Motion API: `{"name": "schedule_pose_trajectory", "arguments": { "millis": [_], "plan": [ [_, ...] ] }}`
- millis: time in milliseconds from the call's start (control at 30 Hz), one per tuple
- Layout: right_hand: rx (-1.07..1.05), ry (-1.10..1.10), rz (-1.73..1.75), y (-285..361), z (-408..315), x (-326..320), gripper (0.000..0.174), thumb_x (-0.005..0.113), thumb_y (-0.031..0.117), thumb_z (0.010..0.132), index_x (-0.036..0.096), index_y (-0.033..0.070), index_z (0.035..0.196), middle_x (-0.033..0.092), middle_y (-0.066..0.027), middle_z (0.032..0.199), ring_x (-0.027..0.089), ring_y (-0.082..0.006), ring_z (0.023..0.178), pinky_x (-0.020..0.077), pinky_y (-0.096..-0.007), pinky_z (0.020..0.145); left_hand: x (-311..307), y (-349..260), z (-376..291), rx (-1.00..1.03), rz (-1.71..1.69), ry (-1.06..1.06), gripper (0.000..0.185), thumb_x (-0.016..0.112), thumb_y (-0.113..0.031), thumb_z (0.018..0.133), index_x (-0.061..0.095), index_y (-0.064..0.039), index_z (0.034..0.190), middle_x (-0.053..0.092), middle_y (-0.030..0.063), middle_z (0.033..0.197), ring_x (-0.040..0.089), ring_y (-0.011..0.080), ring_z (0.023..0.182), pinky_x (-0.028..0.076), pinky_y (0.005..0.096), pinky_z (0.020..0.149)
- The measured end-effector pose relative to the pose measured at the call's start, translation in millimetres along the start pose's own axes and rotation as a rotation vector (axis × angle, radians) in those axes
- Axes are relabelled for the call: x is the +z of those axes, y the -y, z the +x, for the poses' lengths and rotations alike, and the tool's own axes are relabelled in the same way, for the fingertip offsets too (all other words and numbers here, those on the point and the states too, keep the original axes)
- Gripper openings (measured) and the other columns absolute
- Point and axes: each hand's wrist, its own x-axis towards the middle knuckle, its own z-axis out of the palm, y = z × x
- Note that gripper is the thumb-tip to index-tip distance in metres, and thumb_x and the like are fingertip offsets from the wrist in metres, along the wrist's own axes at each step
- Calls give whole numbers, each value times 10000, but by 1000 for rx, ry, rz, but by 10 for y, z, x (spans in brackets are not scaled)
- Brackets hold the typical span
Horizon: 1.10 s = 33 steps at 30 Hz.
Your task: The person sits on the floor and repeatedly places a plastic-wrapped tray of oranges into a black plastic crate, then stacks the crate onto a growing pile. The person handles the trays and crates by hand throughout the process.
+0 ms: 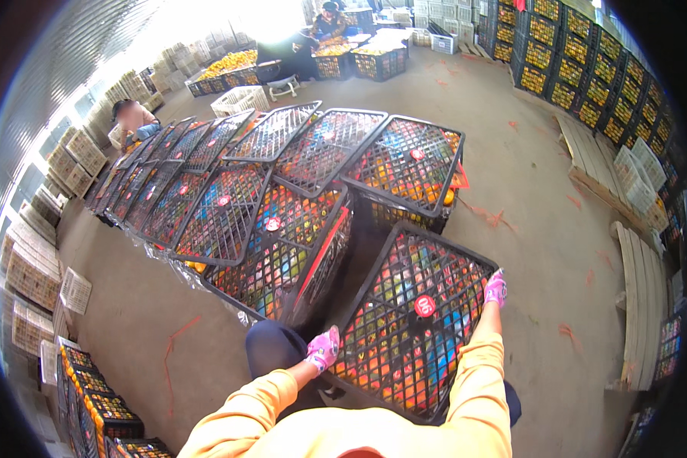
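A black plastic crate (398,320) with a lattice lid stands in front of me, close to my body. Through the lattice show brightly printed wrappings and orange fruit, and a round red sticker (425,306) marks the lid's middle. My left hand (324,348), in a pink patterned glove, grips the crate's left side. On the opposite side, near the far right corner, my right hand (496,289) in a matching glove holds the edge. Both sets of fingertips are partly hidden. Just left of this crate is another lidded crate (275,252) with a red strip along its side.
Rows of lidded black crates (223,200) stretch away to the far left, where a person (134,120) crouches. Another person (329,23) sits by fruit-filled crates at the back. Stacked crates (567,68) and wooden pallets (641,303) line the right. Orange twine (495,217) lies on the floor.
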Motion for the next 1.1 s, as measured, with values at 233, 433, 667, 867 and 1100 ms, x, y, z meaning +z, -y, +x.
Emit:
{"name": "schedule_pose_trajectory", "arguments": {
  "millis": [233,433,667,867,1100],
  "plan": [
    [75,47,25,-352,-531,-87,917,99,678,823,553,-79,1073,517,-262,1151,467,-385,1117,362,-436,955,-17,-4,-1,-27,-134,-23,609,186,-467,913,613,-34,881,605,217,906,551,396,914,412,460,801],
    [-23,28,26,-656,-1110,-128,846,127,625,859,589,-75,976,591,-274,968,539,-419,970,425,-470,838,-25,6,16,13,-97,10,593,160,-392,932,614,-10,918,611,206,940,569,367,923,428,451,818],
    [-77,34,-9,-1179,-1874,-199,732,230,603,872,569,-44,906,598,-266,888,558,-426,869,441,-460,737,-5,31,39,16,-138,13,612,158,-429,928,607,-15,954,604,214,976,555,382,959,415,466,844],
    [-52,30,-29,-1557,-2598,-300,685,283,564,882,536,-67,968,565,-307,926,518,-445,930,421,-462,784,-3,-33,49,19,-95,-52,594,239,-508,904,543,-11,1018,593,253,958,558,385,954,426,454,827],
    [-26,-97,25,-1935,-2895,-124,631,406,481,884,509,-102,1100,525,-283,1115,495,-394,1049,385,-403,908,-73,-196,132,-11,-123,19,712,278,-584,866,469,44,1145,575,268,1017,550,395,976,421,441,849]
  ]
}}
